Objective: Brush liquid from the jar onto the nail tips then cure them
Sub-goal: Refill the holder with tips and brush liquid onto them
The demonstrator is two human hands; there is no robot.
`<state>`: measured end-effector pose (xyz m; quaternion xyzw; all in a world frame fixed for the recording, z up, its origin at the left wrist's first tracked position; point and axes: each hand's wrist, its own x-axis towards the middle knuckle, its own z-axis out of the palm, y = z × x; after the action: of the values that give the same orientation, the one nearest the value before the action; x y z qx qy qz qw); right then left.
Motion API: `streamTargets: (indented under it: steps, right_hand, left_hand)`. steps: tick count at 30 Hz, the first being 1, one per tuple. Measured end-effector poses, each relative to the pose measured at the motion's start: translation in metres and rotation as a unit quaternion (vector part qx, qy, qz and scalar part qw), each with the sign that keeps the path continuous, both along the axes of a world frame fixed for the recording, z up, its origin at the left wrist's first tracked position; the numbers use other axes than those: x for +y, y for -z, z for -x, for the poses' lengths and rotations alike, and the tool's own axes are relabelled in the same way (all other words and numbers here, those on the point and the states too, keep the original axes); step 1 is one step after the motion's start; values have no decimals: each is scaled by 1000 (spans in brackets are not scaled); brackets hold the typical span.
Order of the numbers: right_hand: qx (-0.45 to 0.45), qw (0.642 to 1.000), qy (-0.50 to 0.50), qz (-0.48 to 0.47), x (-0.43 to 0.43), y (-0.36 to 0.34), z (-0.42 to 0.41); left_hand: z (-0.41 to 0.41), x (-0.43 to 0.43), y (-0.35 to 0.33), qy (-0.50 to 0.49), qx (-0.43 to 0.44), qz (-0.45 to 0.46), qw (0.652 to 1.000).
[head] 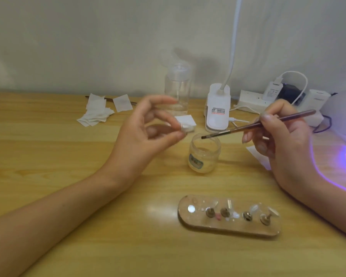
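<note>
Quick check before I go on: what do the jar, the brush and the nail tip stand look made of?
Jar: cloudy translucent walls, labelled; plastic or frosted glass, cannot tell which.
Brush: glossy reddish-brown handle, probably lacquered wood; dark bristles.
Nail tip stand: clear glossy slab, table showing through, likely acrylic; small metal-looking pegs.

**Open jar, brush at its mouth**

The small clear jar (pixel 204 154) stands upright and lidless, a label on its side. The thin brown brush (pixel 256 124), gripped in the right hand (pixel 286 140), slants with its dark bristles just over the jar's rim. Nearer, clear nail tips (pixel 272 212) sit on pegs along an oblong holder (pixel 228 226). The left hand (pixel 146 132) pinches a small, blurred pale piece (pixel 183 129).
</note>
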<state>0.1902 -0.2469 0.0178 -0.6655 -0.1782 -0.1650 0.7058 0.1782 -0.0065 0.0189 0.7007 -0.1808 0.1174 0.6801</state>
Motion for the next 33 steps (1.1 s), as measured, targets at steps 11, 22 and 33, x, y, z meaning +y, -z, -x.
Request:
streamTargets:
  steps: [11, 22, 33]
  right_hand:
    - [32, 999, 15, -24, -3, -3, 1]
    - [41, 999, 16, -15, -2, -5, 3]
    - [35, 999, 5, -13, -4, 0, -1]
  left_hand:
    - [46, -4, -34, 102, -64, -139, 983]
    - [69, 2, 8, 83, 44, -237, 967]
    - [74, 1, 11, 79, 29, -319, 944]
